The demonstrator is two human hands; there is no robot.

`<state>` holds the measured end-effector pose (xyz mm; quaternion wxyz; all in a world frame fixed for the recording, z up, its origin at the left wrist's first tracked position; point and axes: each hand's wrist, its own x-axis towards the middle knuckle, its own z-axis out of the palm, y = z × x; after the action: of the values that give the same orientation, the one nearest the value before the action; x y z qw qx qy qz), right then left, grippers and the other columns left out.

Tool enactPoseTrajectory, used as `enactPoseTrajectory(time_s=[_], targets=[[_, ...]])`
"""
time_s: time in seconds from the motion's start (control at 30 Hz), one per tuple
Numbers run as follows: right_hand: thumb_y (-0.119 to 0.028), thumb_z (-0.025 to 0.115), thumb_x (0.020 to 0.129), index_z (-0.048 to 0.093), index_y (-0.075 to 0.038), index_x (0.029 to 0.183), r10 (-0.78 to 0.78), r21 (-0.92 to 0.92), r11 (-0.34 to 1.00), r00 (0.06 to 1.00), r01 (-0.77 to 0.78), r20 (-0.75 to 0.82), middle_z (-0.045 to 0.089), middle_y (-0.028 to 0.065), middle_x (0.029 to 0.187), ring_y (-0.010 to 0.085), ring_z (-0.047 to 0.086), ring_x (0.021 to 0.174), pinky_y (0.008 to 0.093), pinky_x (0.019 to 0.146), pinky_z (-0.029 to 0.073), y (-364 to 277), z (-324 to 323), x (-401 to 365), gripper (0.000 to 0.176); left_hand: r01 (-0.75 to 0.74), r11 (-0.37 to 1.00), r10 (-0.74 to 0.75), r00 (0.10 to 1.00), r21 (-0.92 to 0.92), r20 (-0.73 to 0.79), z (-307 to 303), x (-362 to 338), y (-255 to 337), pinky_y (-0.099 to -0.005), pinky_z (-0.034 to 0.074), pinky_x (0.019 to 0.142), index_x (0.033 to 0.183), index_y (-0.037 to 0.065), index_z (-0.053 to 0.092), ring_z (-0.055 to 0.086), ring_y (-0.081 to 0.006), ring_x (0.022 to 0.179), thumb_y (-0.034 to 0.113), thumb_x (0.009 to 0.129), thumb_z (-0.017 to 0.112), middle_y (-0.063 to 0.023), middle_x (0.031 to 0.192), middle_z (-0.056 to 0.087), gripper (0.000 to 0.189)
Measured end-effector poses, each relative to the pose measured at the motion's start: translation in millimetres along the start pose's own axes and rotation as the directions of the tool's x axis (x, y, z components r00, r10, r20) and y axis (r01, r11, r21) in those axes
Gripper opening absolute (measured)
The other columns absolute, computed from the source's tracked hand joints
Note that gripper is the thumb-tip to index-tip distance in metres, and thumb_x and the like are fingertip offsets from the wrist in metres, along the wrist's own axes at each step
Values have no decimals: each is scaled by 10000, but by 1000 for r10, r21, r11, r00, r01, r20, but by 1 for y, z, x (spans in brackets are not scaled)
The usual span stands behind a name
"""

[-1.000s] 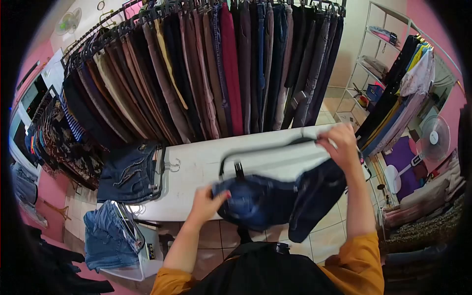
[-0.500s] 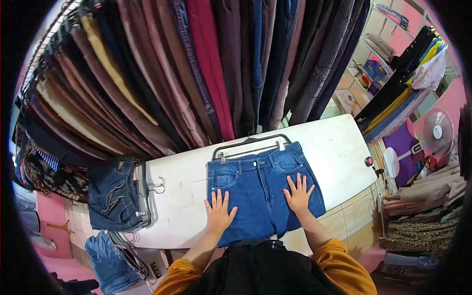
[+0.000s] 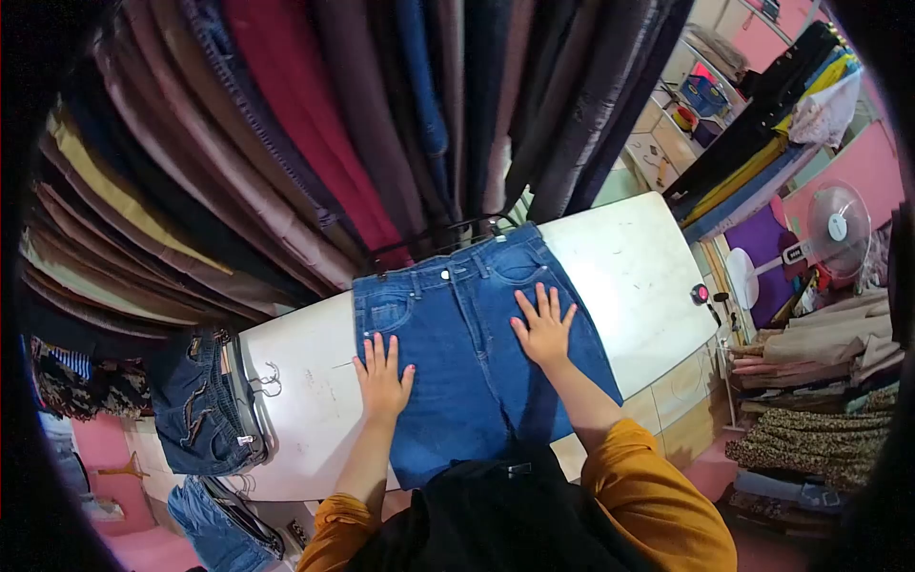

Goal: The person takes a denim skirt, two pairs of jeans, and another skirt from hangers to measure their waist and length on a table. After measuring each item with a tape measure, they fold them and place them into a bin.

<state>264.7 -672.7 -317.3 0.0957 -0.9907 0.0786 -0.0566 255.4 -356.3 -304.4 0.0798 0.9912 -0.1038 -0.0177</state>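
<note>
Item: blue jeans [image 3: 457, 334], one pair, laid on the white worktop [image 3: 639, 276], waistband towards the hanging trousers and the lower part reaching the person's black top [image 3: 467, 524]. Metal button at the waistband; front pockets to either side.

Item: black hanger [image 3: 434, 234], at the waistband of the blue jeans, on the side by the hanging trousers; a clip [image 3: 496, 229] grips the waistband near its right-hand end.

Left hand [image 3: 383, 386]: open, palm down, fingers spread, resting on the denim below the pocket, by the jeans' left edge. Nothing gripped.

Right hand [image 3: 545, 332]: open, palm down, fingers spread, resting on the opposite side below the other pocket. Nothing gripped. Both forearms come out of mustard sleeves [image 3: 634, 477].

Item: dark denim garment [image 3: 191, 410] with a drawstring, at the worktop's left end, on a hanger with its hook towards the jeans.

Item: lighter blue denim [image 3: 214, 524], lower, just beside that end.

Item: hanging trousers [image 3: 286, 124], a close row in brown, black, cream, blue and crimson, along the far side of the worktop.

Item: white-based fan [image 3: 837, 227], beyond the right end.
</note>
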Motion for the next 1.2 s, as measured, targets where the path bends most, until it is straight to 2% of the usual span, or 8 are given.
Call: enactPoseTrajectory(time_s=[0.13, 0.27, 0.43, 0.63, 0.83, 1.03, 1.13, 1.2], targets=[[-525, 508, 832, 346, -306, 1384, -71, 104, 993, 992, 61, 103, 223, 94, 1485, 310, 155, 1378, 654, 1031, 79, 17, -8, 0, 616, 29, 1000, -29, 1000, 12, 1, 8, 0, 0, -571, 119, 1072, 1414, 141, 298, 151, -322, 1377, 386, 864, 508, -135, 1495, 178, 638], [-227, 685, 710, 596, -87, 1095, -205, 410, 875, 964, 257, -167, 528, 214, 1199, 373, 489, 1118, 408, 954, 391, 101, -50, 7, 420, 107, 994, -108, 993, 29, 50, 10, -3, 15, -579, 136, 1065, 1433, 162, 244, 143, -328, 1379, 360, 876, 491, -130, 1501, 161, 642], [-11, 582, 704, 561, -21, 1106, 365, 127, 931, 887, -342, -284, 491, 212, 1233, 349, 437, 1184, 414, 1011, 349, 307, -58, -1, 403, 449, 889, -445, 893, -90, 66, 20, -3, 60, -585, 157, 1055, 1431, 101, 224, 152, -387, 1365, 318, 872, 490, -180, 1493, 150, 656], [46, 620, 659, 463, -73, 1260, 339, 156, 935, 930, -317, -143, 483, 240, 1186, 409, 460, 1104, 409, 940, 402, 423, -74, -17, 633, -38, 974, 22, 997, -222, -71, 11, -6, 153, -582, 110, 1063, 1412, 68, 263, 156, -398, 1360, 338, 851, 518, -194, 1479, 183, 673], [-191, 739, 590, 542, -70, 1084, 474, 26, 880, 881, -474, 19, 497, 204, 980, 356, 538, 913, 440, 778, 463, 368, -94, 23, 545, 48, 988, -29, 991, -149, 130, 17, -3, 165, -593, 95, 1065, 1419, 105, 264, 134, -356, 1375, 384, 842, 530, -169, 1486, 177, 694], [-311, 774, 574, 604, 1, 930, -67, 721, 642, 917, -262, 393, 628, 127, 869, 233, 623, 803, 309, 744, 499, 228, -49, 57, 502, 86, 940, -132, 984, -330, -120, 0, 23, 172, -436, 414, 887, 1053, 54, 630, 527, -343, 1015, 230, 797, 619, -140, 1144, 571, 311], [-355, 759, 647, 631, -15, 959, -408, 846, 514, 828, -139, 385, 665, 112, 891, 194, 641, 814, 294, 757, 497, 123, -39, 52, 479, 10, 750, -57, 997, -661, -51, -4, 36, 183, -354, 483, 780, 1047, 37, 628, 602, -267, 874, 149, 848, 575, -119, 1033, 622, 234], [-344, 745, 692, 634, -8, 979, -522, 843, 534, 756, -72, 395, 657, 112, 887, 181, 631, 814, 298, 758, 491, 69, -49, 51, 455, 261, 236, -72, 965, -936, 251, 14, 46, 183, -272, 505, 663, 1034, 16, 625, 606, -155, 718, 112, 898, 524, -70, 890, 643, 195]])
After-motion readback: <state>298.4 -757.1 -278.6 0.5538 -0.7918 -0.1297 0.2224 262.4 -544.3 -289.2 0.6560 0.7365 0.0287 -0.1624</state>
